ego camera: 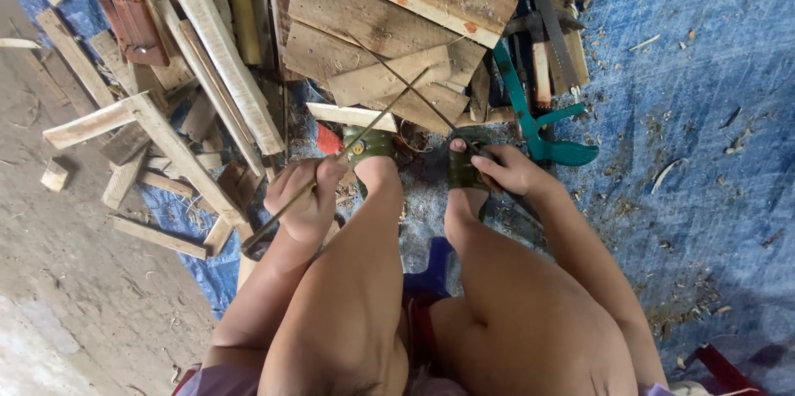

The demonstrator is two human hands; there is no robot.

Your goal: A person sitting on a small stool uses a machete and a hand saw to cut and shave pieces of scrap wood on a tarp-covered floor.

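A blue tarp (pixel 704 114) strewn with wood shavings covers the ground. Bare dirt floor (pixel 58 280) lies at left. Scrap wood planks (pixel 389 23) are piled at top. Daylight is even.

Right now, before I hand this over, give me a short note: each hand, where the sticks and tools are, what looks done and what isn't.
Left hand: closed around a thin stick that slants up and to the right.
Right hand: pinching the lower end of a second thin stick by the right sandal.
The two sticks cross above the feet, over the wood planks.
Green-handled saw lies on the blue tarp, just beyond the right hand, untouched.
Done: shavings are scattered on the tarp.
Left: both sticks are in hand, neither set down; I cannot tell how far they are finished.
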